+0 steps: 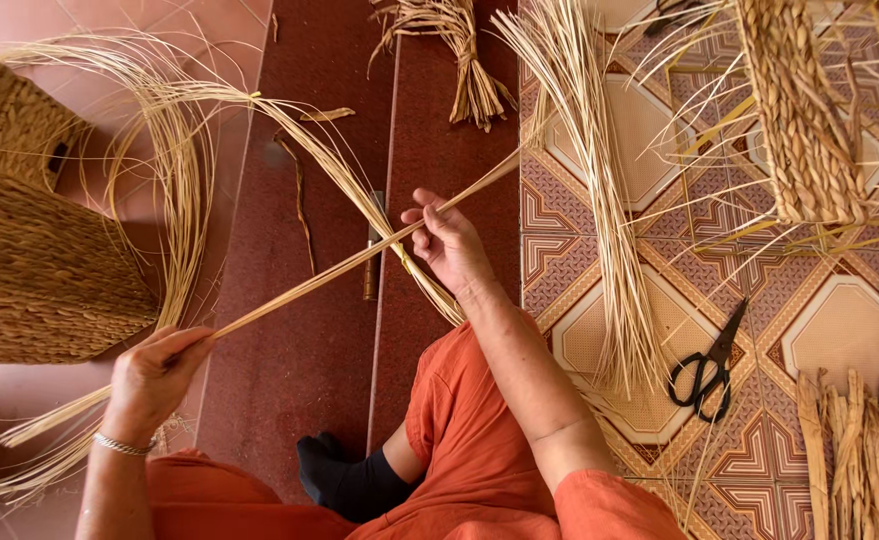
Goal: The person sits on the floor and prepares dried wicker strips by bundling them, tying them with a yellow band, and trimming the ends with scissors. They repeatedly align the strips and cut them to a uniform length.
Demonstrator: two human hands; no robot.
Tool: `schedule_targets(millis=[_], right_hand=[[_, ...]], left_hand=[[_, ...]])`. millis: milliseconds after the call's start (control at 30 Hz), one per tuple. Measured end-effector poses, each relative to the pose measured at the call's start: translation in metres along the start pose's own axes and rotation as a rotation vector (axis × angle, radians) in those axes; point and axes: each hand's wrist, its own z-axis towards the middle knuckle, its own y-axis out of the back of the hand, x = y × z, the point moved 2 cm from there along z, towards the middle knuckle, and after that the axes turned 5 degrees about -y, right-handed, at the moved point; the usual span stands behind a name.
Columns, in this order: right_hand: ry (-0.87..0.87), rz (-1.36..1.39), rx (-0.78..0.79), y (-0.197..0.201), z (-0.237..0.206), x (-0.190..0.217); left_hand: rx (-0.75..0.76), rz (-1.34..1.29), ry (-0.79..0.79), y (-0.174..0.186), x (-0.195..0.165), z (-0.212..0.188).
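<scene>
Head | reed strip (360, 258) diagonal, lower-left to upper-right | both hands gripping

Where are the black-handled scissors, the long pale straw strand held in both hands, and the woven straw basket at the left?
black-handled scissors (710, 365): head view, at the pivot.
long pale straw strand (330, 275): head view, mid-length between the hands.
woven straw basket (40, 270): head view, on its side wall.

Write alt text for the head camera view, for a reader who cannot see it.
A seated person in orange clothing stretches a thin pale reed strand between the left hand and the right hand. Loose reed bundles and black scissors lie on the patterned tile floor; woven baskets stand at the left.
</scene>
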Motion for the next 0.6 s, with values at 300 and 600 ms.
schedule_targets(millis=[300,600], right_hand=[[0.100,-0.353,-0.087,-0.067,0.002,-0.062],[0.128,-0.519,0.050,-0.109,-0.007,-0.178]], left_hand=[[0.094,0.540,0.264,0.009,0.073,-0.018],[-0.255,-0.130,-0.208,-0.023,-0.091,0.045]])
